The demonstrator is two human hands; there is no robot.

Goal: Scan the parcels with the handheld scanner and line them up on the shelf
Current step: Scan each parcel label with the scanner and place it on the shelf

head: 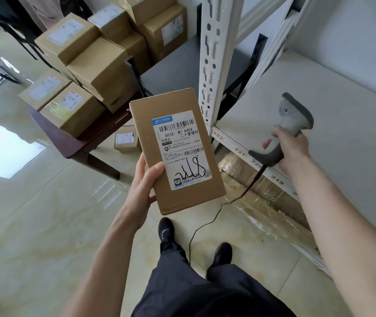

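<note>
Gripping parcel (177,154) in left hand (144,181), scanner (285,131) in right hand (293,149), aiming away from label (180,145), risking a missed scan.

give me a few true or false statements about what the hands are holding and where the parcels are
1. The left hand holds a parcel label up. True.
2. The right hand is empty. False: it grips the scanner.
3. The scanner is cordless. False: a black cable trails from it to the floor.
4. Other boxes sit stacked on a dark table. True.
5. The white shelf is full of parcels. False: no parcel shows on it.
</note>
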